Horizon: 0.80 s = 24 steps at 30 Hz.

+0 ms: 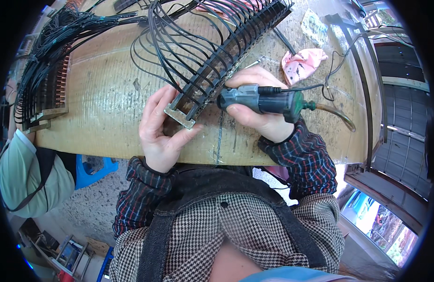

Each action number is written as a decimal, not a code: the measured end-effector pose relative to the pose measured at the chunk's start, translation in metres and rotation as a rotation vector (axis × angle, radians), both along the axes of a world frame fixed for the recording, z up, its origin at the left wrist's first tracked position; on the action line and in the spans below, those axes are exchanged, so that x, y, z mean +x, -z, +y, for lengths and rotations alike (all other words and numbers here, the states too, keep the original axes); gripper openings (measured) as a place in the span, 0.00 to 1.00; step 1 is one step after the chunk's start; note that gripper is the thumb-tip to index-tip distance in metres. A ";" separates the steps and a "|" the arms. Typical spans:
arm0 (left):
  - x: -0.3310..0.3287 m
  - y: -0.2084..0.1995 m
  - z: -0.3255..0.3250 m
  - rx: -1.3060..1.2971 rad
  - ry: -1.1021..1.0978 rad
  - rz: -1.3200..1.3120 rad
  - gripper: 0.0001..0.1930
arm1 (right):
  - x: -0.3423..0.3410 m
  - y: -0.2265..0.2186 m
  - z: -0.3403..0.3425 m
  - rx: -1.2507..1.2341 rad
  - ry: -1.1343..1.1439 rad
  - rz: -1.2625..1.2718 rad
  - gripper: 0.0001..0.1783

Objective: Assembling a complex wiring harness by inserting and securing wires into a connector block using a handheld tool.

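Note:
My left hand [157,134] is closed round the near end of a long channel-shaped rack [180,116], thumb and fingers on opposite sides. The rack slants away to the far right, with a row of black wires [167,58] looping out along its length. In my right hand [268,129] lies a grey and dark cylindrical hand tool [245,96], held sideways with its front end against or very near the rack's right side. A cord and a bent amber hose [337,115] come off its rear. The tool's tip is too small to make out.
A second wired rack [59,89] stands at the left under a thick bundle of black cables [71,33]. A pink crumpled cloth [304,65] lies beyond my right hand. Another person's green sleeve [36,176] and a blue stool [97,171] are at the left.

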<state>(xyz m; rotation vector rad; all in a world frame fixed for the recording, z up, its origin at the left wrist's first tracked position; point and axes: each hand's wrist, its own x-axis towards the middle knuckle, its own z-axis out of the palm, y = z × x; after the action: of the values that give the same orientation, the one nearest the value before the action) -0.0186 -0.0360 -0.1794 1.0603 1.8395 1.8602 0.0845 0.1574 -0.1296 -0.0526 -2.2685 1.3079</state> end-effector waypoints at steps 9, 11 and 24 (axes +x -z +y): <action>0.001 -0.002 0.001 -0.008 -0.001 -0.003 0.38 | -0.002 0.003 0.000 0.025 -0.009 -0.002 0.18; 0.001 -0.001 0.001 -0.006 0.004 0.003 0.38 | -0.002 0.003 0.000 0.019 -0.004 0.009 0.18; 0.002 -0.001 0.002 0.001 0.000 -0.023 0.39 | 0.004 -0.004 -0.004 -0.021 -0.079 -0.056 0.19</action>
<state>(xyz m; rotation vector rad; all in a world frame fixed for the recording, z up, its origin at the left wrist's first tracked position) -0.0170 -0.0343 -0.1782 1.0348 1.8260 1.8654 0.0882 0.1534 -0.1260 -0.0075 -2.3255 1.3869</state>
